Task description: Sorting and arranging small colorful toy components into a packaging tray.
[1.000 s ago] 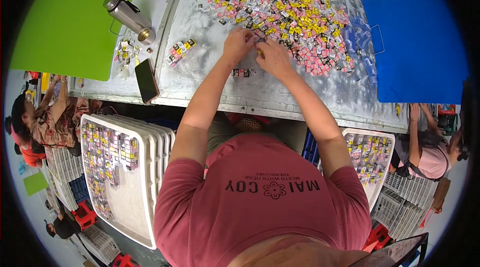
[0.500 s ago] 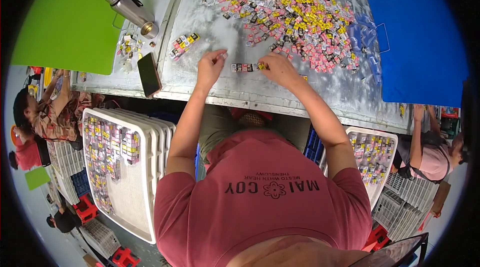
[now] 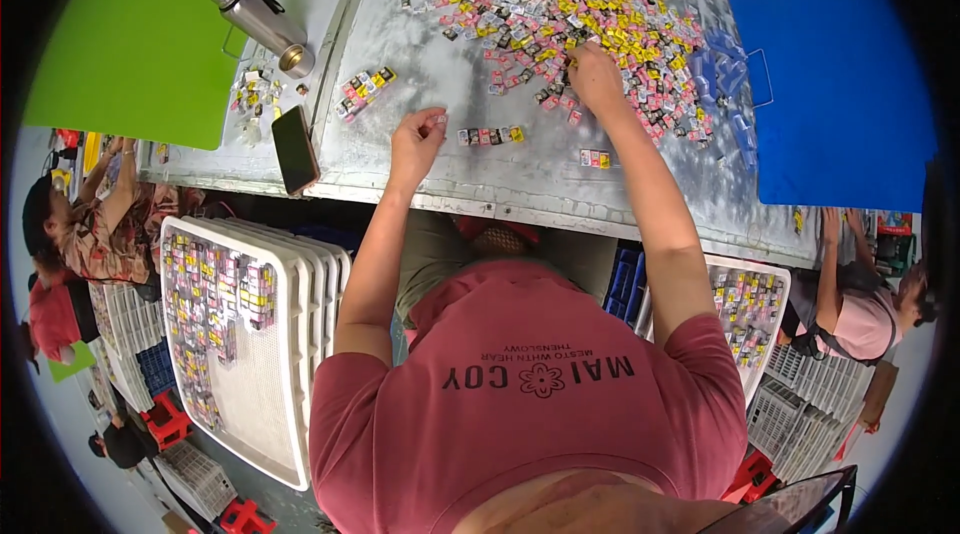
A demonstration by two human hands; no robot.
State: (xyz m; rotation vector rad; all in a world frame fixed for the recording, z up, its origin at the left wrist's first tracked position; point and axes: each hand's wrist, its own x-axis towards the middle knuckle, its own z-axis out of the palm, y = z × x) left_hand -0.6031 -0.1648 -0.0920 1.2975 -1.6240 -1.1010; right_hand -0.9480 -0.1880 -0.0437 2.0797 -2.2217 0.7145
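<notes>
Near the table's front edge, my left hand [image 3: 416, 142] pinches a small pink-and-white block [image 3: 441, 120] between thumb and fingertips. To its right lies a short row of small blocks [image 3: 490, 136] in black, white, pink and yellow, side by side on the metal tabletop. My right hand [image 3: 598, 82] is stretched out over the near part of a big loose pile of such blocks [image 3: 530, 9]. Its fingers are bent together among them, and what they grip is hidden. A second short row [image 3: 595, 159] lies below my right wrist. A bundle of joined rows [image 3: 366, 92] rests left of my left hand.
Left on the table are a phone [image 3: 296, 150], a steel flask [image 3: 262, 26] and a green board [image 3: 140, 44]. A blue board [image 3: 840, 74] and clear plastic pieces [image 3: 742, 84] lie right. White trays [image 3: 300, 364] stand below the edge. Other people work at both sides.
My right hand has left the row and moved up and right to the pile. The short row below its wrist is now uncovered. My left hand has shifted slightly down, still pinching its block.
</notes>
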